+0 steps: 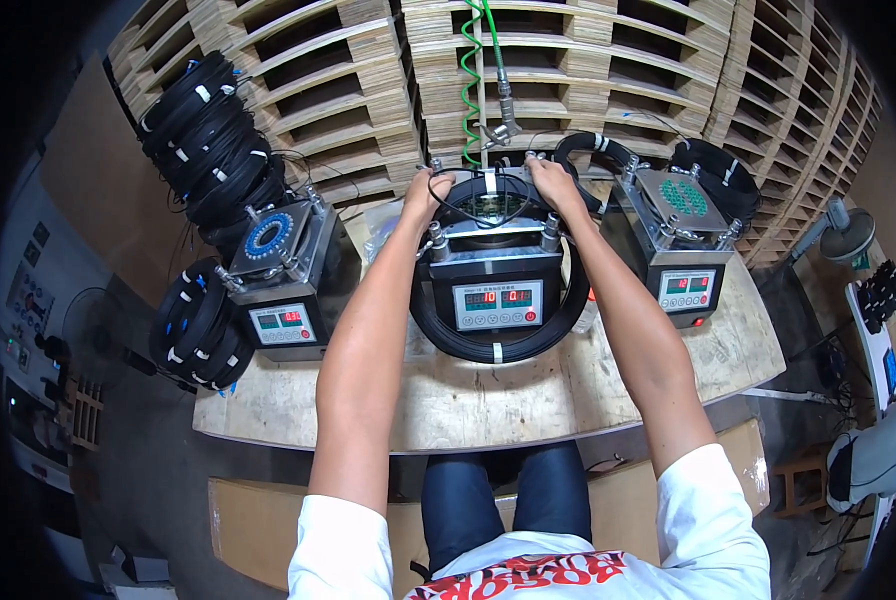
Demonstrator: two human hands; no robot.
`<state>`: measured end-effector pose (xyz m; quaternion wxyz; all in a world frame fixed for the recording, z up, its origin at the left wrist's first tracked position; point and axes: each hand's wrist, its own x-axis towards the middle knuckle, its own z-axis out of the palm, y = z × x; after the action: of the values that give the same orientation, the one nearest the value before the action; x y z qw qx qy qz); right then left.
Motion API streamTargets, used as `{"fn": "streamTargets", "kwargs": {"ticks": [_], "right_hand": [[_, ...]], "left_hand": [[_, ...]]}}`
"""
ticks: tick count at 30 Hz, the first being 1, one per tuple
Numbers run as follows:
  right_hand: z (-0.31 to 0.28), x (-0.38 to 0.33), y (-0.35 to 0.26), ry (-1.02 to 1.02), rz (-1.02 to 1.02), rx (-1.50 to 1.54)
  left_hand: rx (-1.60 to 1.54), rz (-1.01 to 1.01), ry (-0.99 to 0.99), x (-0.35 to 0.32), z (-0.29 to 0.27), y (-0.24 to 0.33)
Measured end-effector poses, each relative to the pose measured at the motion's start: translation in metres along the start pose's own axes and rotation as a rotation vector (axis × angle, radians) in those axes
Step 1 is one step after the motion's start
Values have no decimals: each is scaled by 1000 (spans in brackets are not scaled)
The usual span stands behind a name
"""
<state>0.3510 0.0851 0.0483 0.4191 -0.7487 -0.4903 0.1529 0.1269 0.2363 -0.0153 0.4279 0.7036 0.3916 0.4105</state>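
White shirt (693,500) nearest, cut off below. Central machine (498,270) on the surface (448,415); left hand (432,190) and right hand (558,185) at its rear corners, fingers curled; cannot tell whether pinching. Black coil (498,353) curves around its front. Left machine (288,325), right machine (683,285) crowd either side. Small clear container (585,318) beside right forearm (623,300), partly hidden, contents unclear.

Machine (496,268) between fingers (541,172): smooth, shiny metal
Coil (543,346) near fingers: glossy, plastic-looking
Tabletop (468,410) below fingers: scuffed wood
Pallets (378,50) beyond fingers: rough, bare wood
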Motion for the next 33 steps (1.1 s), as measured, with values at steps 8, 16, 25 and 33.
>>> {"fn": "streamTargets", "kwargs": {"ticks": [8,16,25,33], "right_hand": [[6,-10,-23,-10,16,5],[6,1,0,16,-86,-8],[11,1,-3,22,-53,-8],[8,9,10,25,18,-36]], "left_hand": [[61,94,151,8,-25,-12],[142,-72,-10,4,-17,3],[38,19,-8,-2,-25,3],[81,118,-18,-24,-10,27]]}}
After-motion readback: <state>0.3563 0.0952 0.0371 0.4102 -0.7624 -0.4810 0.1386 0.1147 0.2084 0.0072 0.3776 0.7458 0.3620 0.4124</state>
